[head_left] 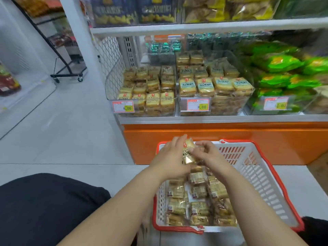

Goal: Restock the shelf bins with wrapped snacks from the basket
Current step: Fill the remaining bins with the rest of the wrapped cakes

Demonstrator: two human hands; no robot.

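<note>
A white basket with a red rim (262, 174) stands on the floor before the shelf, holding several wrapped snacks (198, 201). Above its far end my left hand (170, 157) and my right hand (211, 155) both hold a small stack of wrapped snacks (188, 151), fingers curled round it from either side. On the lowest shelf two clear bins are filled with the same yellow packs: the left bin (147, 89) and the middle bin (213, 86).
An orange shelf base (213, 139) runs right behind the basket. Green snack bags (284, 73) fill the bin on the right. Price tags (123, 107) hang on the bin fronts. A black wheeled rack (67, 73) stands at the back left. My dark-clothed knee (44, 206) is at the lower left.
</note>
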